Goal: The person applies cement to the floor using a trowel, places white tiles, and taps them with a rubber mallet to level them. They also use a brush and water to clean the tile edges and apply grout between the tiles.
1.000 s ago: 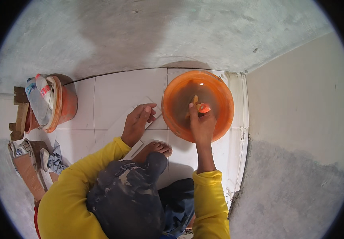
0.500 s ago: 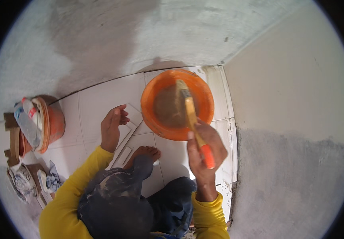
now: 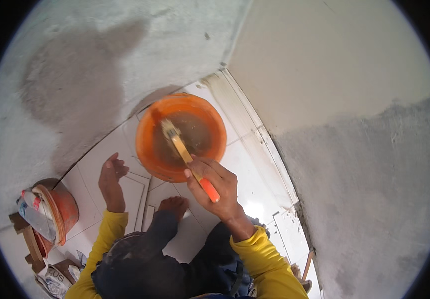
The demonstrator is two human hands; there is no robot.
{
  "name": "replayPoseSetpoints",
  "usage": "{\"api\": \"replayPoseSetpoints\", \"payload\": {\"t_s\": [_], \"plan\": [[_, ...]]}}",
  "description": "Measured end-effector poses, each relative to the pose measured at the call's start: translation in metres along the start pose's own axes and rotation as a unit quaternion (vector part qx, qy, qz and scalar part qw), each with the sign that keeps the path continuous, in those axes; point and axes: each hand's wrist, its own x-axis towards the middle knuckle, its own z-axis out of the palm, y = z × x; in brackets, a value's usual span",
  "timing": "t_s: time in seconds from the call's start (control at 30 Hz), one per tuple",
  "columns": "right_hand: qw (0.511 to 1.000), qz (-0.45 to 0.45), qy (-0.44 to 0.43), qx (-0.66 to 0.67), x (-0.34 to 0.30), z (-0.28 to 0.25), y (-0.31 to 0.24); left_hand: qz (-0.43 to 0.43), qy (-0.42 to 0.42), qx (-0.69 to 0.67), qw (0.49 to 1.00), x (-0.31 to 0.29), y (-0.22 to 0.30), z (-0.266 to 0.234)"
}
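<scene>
My right hand (image 3: 218,187) is closed round the wooden handle of a paintbrush (image 3: 181,149) with a red-orange handle end. The brush slants up and left over an orange bucket (image 3: 217,130), its pale bristles above the inner left side. Murky brownish water (image 3: 195,130) fills the lower part of the bucket; whether the bristles touch it I cannot tell. To the left of the bucket, my left hand (image 3: 111,183) hovers with fingers loosely bent and nothing in it.
Grey plastered walls (image 3: 354,189) meet in a corner behind the bucket; the left wall has a dark damp patch (image 3: 75,84). Narrow tile strips (image 3: 142,202) lie by my bare foot (image 3: 174,205). A smaller orange bucket (image 3: 68,212) holding plastic bottles stands at left, beside brown wood pieces (image 3: 30,241).
The view has swung to the right, so the bucket and walls appear further left. The brush is still in my right hand and has tilted more leftward over the bucket.
</scene>
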Motion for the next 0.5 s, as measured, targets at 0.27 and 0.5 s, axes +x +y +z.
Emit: {"api": "replayPoseSetpoints", "payload": {"t_s": [0.27,0.5], "plan": [[0.995,0.069,0.013,0.065,-0.023,0.003,0.021,-0.035,0.023,0.017,0.999,-0.01,0.012,0.006],[0.824,0.279,0.384,0.308,0.006,-0.033,0.054,-0.03,0.002,0.044,0.999,-0.004,0.013,-0.005]]}}
